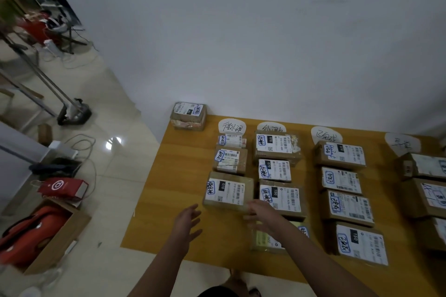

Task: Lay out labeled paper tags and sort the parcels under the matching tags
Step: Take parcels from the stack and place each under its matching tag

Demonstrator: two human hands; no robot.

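Nearest on my feed, both bare forearms are stretched out over the near edge of the orange-yellow wooden table (178, 200). The left hand (187, 220) hangs with its fingers spread wide and holds nothing. It is just short of the near left corner of the brown cardboard parcel with a white shipping label marked 010 (228, 190), and not touching it. The right hand (261, 212) sits at that parcel's near right corner, in the gap beside the next column. Its fingers are blurred, so I cannot tell whether they grip the box or only meet its edge. Under the right forearm lies a flat pale-green parcel (263, 240), partly hidden.

The 010 parcel is the nearest of three in the leftmost column. Beyond it are a smaller brown box (230, 159) and a thin white packet (231, 140). To the right I see a second column of labelled boxes (274, 170), a third column (348, 207), and a fourth column (422, 166) cut off by the frame edge.

At the far edge, each column is headed by a rounded white paper tag with handwriting: first tag (232, 126), second tag (271, 127), third tag (326, 134), fourth tag (402, 143). A lone taped brown parcel (188, 116) sits on the far left corner against the white wall.
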